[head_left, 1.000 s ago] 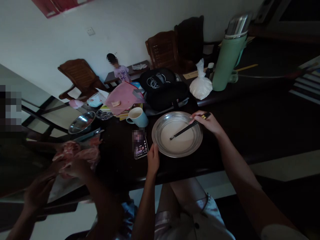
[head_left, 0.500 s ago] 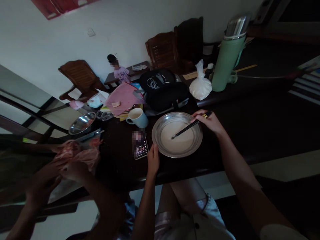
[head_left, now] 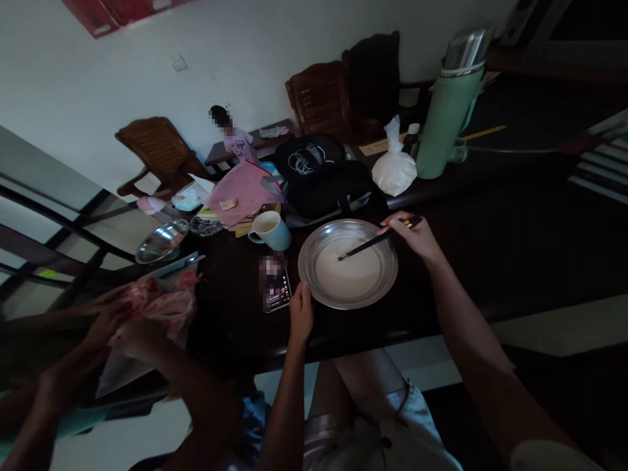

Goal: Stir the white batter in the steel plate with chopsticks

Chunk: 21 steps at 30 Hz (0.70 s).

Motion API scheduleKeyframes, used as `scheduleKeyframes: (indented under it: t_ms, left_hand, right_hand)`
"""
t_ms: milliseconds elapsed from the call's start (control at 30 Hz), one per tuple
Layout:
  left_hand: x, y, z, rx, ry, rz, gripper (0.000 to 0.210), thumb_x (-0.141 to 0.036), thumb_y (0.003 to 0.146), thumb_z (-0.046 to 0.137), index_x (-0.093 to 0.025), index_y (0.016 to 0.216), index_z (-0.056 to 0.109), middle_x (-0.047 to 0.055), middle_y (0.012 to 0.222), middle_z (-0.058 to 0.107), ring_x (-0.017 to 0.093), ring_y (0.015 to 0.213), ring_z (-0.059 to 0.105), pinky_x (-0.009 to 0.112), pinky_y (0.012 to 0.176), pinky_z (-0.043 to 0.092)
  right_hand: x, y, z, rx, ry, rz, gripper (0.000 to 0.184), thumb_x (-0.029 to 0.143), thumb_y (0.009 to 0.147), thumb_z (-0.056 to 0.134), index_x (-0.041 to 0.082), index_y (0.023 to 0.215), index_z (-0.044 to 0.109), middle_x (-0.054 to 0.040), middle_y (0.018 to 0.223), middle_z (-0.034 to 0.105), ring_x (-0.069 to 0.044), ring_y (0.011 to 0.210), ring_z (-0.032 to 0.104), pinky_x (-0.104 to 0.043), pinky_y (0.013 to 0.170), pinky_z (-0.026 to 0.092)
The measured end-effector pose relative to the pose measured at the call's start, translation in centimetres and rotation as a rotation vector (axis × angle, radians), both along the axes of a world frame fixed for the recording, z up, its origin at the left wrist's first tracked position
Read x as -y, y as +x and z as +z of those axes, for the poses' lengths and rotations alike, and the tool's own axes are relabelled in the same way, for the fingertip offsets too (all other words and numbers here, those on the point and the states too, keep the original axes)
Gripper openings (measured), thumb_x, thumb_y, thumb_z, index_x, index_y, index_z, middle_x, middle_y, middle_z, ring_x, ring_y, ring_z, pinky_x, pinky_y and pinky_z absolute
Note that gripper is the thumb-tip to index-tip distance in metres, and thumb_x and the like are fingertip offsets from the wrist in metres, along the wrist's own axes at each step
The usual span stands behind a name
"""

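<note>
A round metal bowl (head_left: 304, 261) stands on the dark table, with a pale, milky liquid (head_left: 343, 278) in it. My left hand (head_left: 301, 313) grips the bowl's near left rim, thumb on top; its other fingers are mostly hidden. Over the right rim, my right hand (head_left: 415, 237) is closed around black chopsticks (head_left: 370, 242) held at a slant, their tips at the liquid. Just left of the bowl lies a lit phone (head_left: 277, 288), and a light blue mug (head_left: 277, 233) stands behind it.
At left, another person's hands (head_left: 132, 337) handle raw meat (head_left: 167, 307) on plastic; a second metal bowl (head_left: 147, 252) sits beyond. Behind my bowl are a black bag (head_left: 324, 186), a bag of white powder (head_left: 394, 173) and a tall green thermos (head_left: 449, 124). Someone stands near the wall.
My right hand has shifted slightly right, and the chopstick tips have moved a little toward the bowl's far side. My left hand stays put. The other person's hands have moved over the meat.
</note>
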<state>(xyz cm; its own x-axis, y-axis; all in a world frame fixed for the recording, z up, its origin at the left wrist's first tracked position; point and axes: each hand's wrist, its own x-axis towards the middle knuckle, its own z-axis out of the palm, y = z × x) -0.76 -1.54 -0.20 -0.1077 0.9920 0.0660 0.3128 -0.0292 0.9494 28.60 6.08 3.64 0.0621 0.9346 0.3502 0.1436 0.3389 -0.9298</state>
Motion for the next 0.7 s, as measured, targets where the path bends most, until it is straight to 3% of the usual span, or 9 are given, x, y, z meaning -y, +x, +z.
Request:
scheduleKeyframes:
  t_ms: [100, 300, 533, 700]
  left_hand:
    - [0.0, 0.0, 0.0, -0.004, 0.011, 0.003, 0.05, -0.059, 0.087, 0.041, -0.015, 0.09, 0.064, 0.003, 0.076, 0.061, 0.017, 0.082, 0.056, 0.026, 0.077, 0.044]
    - [-0.1, -0.2, -0.3, -0.009, 0.013, 0.013, 0.05, -0.059, 0.086, 0.042, -0.015, 0.088, 0.064, 0.003, 0.077, 0.062, 0.017, 0.081, 0.055, 0.025, 0.076, 0.044]
    - [0.0, -0.1, -0.2, -0.004, 0.014, 0.01, 0.049, -0.059, 0.086, 0.041, -0.015, 0.084, 0.062, 0.003, 0.076, 0.061, 0.016, 0.08, 0.054, 0.025, 0.075, 0.043]
    - [-0.1, 0.0, -0.1, 0.003, -0.006, 0.025, 0.05, -0.062, 0.084, 0.043, -0.015, 0.08, 0.061, 0.002, 0.074, 0.06, 0.015, 0.077, 0.053, 0.024, 0.073, 0.042]
  right_hand:
    - [0.1, 0.6, 0.0, -0.007, -0.004, -0.04, 0.039, 0.059, 0.082, 0.056, 0.022, 0.079, 0.069, -0.0032, 0.062, 0.071, -0.021, 0.068, 0.068, -0.035, 0.075, 0.051]
    - [0.3, -0.6, 0.1, 0.04, -0.012, 0.109, 0.037, 0.058, 0.079, 0.061, 0.022, 0.078, 0.069, -0.0035, 0.069, 0.073, -0.021, 0.074, 0.069, -0.035, 0.075, 0.052]
    - [0.1, 0.5, 0.1, -0.028, -0.013, -0.059, 0.037, 0.057, 0.081, 0.059, 0.022, 0.073, 0.068, -0.0025, 0.061, 0.071, -0.02, 0.065, 0.068, -0.035, 0.073, 0.052]
    - [0.4, -0.1, 0.0, -0.002, -0.077, 0.086, 0.037, 0.057, 0.08, 0.06, 0.022, 0.072, 0.069, -0.0031, 0.063, 0.072, -0.021, 0.067, 0.069, -0.034, 0.07, 0.053]
